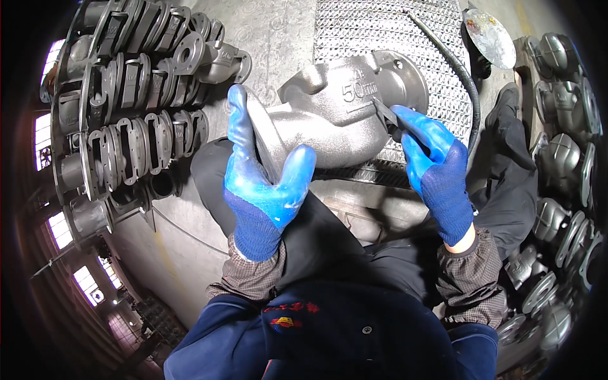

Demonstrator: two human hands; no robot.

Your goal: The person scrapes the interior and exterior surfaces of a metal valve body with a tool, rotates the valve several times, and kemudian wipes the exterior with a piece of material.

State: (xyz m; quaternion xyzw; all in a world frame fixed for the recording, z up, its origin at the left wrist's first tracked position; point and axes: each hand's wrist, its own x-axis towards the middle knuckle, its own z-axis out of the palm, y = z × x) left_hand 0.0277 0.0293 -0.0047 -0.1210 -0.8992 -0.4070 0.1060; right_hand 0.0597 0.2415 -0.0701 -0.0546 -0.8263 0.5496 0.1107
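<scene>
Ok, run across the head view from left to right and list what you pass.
Stacked grey flanged castings → left hand in a blue glove → grey cast valve body → right hand holding a thin dark tool → black hose → more grey castings.

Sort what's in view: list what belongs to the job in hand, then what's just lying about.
In hand:
- grey cast valve body, gripped by its flange in the left hand
- thin metal tool, held in the right hand against the casting

Lying about:
- stacked castings, left
- castings, right
- mesh mat
- black hose
</scene>
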